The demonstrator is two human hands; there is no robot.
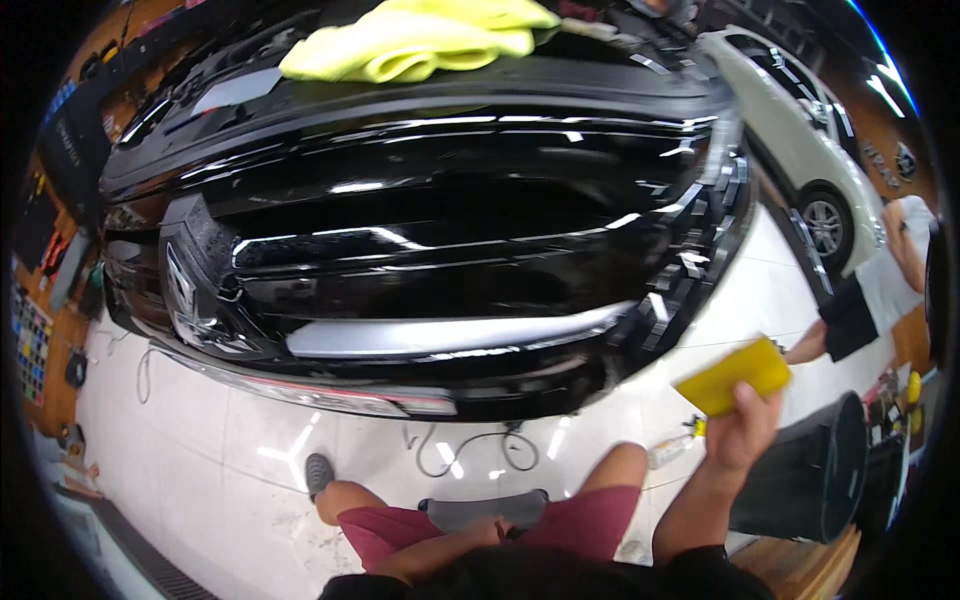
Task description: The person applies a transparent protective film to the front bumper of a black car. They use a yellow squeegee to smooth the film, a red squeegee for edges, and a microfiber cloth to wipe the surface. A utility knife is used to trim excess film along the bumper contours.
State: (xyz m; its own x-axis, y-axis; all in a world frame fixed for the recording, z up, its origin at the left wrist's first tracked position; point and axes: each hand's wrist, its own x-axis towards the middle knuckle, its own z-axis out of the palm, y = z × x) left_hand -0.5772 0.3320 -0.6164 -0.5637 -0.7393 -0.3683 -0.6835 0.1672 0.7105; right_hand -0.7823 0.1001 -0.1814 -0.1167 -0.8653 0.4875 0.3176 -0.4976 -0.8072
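My right hand (pixel 745 425), at the lower right, grips a flat yellow rectangular squeegee (pixel 730 375) and holds it up clear of the car. My left hand (pixel 490 532) is low at my lap, above a grey stool seat (pixel 465 508); its fingers look curled, and what they hold, if anything, is too small to make out. In front of me is the glossy black front of a car (pixel 450 180), with a silver emblem (pixel 182 285) at left and a pale strip (pixel 450 333) along its lower part. A yellow cloth (pixel 420 45) lies on top of it.
A white car (pixel 850 200) stands at right with a person (pixel 905 250) nearby. Right of my arm are a black bin (pixel 820 470) and a spray bottle (pixel 670 450). A cable (pixel 480 450) lies on the white floor (pixel 220 450). Wall racks (pixel 35 330) are at left.
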